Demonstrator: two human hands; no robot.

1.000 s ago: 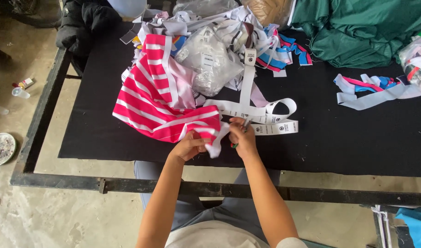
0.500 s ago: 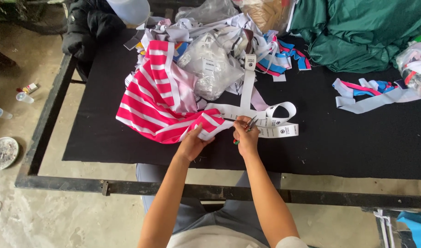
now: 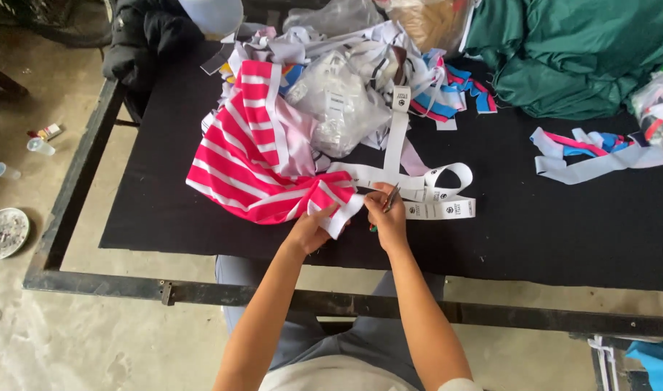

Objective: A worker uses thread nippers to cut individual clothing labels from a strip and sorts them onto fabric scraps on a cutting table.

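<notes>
Count, head view: hands, two, left hand (image 3: 311, 230) and right hand (image 3: 386, 217). Pink-and-white striped garment (image 3: 255, 163), one. Small metal snips (image 3: 391, 197), one, in the right hand. White label strip (image 3: 425, 192), one looped length. Green cloth heap (image 3: 577, 54), one. Black jacket (image 3: 147, 40), one. Worktop (image 3: 534, 232), one. On the floor: round dish (image 3: 4, 233), one; clear cups (image 3: 35, 147), two.

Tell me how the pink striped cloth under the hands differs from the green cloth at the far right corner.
The pink striped cloth has pink and white stripes; the green cloth is plain dark green. The striped one lies near the table's front edge, with the left hand pinching its corner; the green one sits bunched at the back, untouched. The right hand holds a small metal tool by the striped cloth only. Both rest crumpled on the black tabletop.
</notes>
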